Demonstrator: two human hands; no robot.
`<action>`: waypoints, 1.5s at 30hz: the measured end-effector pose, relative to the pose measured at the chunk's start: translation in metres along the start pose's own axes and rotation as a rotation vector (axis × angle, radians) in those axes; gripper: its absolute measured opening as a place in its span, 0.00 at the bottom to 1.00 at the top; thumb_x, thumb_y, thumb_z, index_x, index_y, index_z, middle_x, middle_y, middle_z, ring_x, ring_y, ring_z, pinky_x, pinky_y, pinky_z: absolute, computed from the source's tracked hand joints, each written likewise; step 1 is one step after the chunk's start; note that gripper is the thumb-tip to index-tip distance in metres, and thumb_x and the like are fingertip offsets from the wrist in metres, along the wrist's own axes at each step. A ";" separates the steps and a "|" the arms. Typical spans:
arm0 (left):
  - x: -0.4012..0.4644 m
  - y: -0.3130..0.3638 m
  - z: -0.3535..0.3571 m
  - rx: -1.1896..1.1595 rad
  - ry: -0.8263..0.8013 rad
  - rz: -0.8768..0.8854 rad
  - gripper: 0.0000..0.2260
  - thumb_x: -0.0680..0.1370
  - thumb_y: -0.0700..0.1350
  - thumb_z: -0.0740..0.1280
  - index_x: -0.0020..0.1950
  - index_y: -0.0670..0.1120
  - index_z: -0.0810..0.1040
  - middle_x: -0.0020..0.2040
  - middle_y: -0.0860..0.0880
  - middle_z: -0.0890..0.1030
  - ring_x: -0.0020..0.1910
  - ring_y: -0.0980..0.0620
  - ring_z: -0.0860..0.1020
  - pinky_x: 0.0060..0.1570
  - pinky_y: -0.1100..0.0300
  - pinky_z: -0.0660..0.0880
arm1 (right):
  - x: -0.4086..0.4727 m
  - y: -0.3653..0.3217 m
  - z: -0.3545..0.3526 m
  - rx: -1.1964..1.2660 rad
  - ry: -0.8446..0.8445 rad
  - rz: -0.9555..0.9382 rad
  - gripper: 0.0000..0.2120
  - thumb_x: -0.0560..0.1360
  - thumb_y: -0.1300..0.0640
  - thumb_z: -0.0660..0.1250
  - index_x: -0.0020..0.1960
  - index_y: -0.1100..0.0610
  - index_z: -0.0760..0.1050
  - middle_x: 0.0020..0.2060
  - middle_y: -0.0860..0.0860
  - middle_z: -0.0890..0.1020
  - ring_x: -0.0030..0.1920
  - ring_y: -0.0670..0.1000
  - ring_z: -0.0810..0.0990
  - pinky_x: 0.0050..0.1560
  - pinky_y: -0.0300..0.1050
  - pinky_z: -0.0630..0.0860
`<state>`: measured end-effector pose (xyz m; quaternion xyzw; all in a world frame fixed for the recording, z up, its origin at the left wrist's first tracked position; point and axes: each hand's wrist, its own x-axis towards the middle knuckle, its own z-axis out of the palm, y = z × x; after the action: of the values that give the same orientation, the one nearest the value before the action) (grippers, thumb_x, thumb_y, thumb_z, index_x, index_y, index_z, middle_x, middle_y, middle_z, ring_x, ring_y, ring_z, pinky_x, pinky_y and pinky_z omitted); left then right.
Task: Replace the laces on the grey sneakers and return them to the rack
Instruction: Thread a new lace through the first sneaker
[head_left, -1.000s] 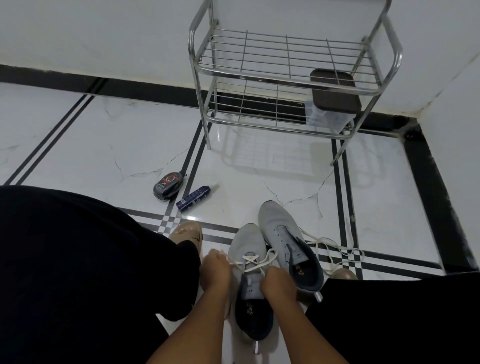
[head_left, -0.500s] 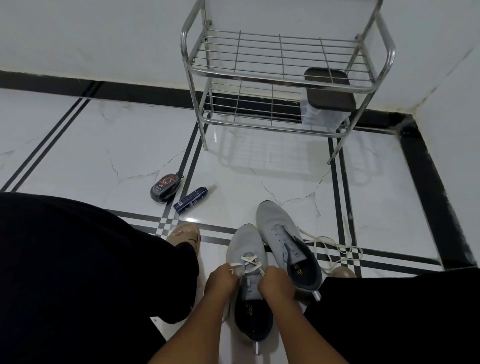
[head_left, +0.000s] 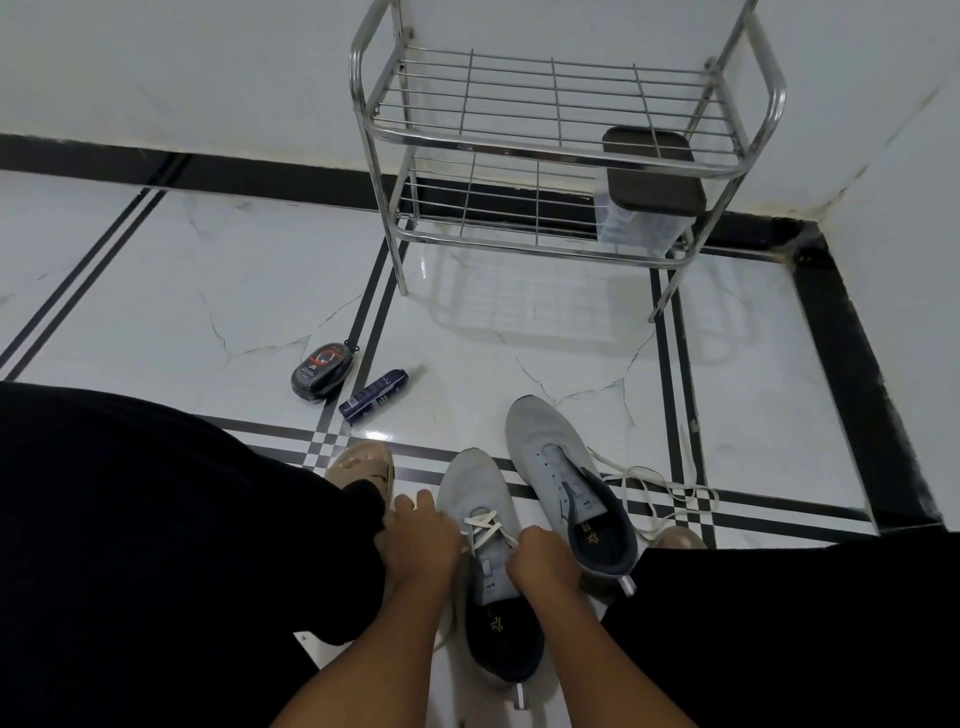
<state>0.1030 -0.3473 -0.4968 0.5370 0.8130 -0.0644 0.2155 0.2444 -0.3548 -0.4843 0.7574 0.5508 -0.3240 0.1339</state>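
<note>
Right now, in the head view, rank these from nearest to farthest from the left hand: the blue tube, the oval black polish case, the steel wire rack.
From the left hand:
1. Blue tube, on the floor ahead.
2. Oval black polish case, just beyond, further left.
3. Steel wire rack, against the wall.

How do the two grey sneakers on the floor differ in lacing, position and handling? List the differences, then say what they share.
The near sneaker has a white lace crossed through its lower eyelets; the far sneaker has bare eyelets, with a loose lace on the floor beside it.
The left hand and right hand work at the near sneaker; nothing touches the far sneaker.
The far sneaker lies closer to the rack.
Both are grey with dark linings, toes pointing towards the rack.
</note>
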 end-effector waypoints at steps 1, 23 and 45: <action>0.001 0.001 0.002 0.066 -0.005 0.088 0.14 0.79 0.52 0.56 0.62 0.49 0.72 0.61 0.47 0.73 0.60 0.47 0.72 0.56 0.52 0.69 | 0.000 0.000 0.001 -0.007 0.000 -0.003 0.13 0.78 0.56 0.58 0.61 0.56 0.75 0.60 0.54 0.79 0.60 0.55 0.78 0.55 0.46 0.75; 0.007 0.040 -0.088 -1.238 -0.472 -0.115 0.06 0.75 0.40 0.68 0.43 0.45 0.84 0.47 0.51 0.82 0.49 0.52 0.77 0.55 0.55 0.71 | -0.013 -0.030 -0.059 1.165 -0.219 -0.105 0.08 0.77 0.62 0.64 0.53 0.56 0.79 0.43 0.49 0.81 0.41 0.45 0.78 0.38 0.35 0.74; 0.003 0.025 -0.046 -0.824 -0.057 -0.273 0.21 0.80 0.41 0.61 0.73 0.44 0.64 0.69 0.42 0.70 0.64 0.42 0.73 0.58 0.58 0.71 | 0.004 -0.003 -0.085 0.288 -0.066 -0.169 0.16 0.75 0.63 0.61 0.60 0.55 0.79 0.55 0.52 0.82 0.54 0.52 0.78 0.57 0.44 0.74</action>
<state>0.1111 -0.3192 -0.4535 0.2916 0.8282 0.2228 0.4235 0.2715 -0.3026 -0.4220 0.7087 0.5558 -0.4343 0.0144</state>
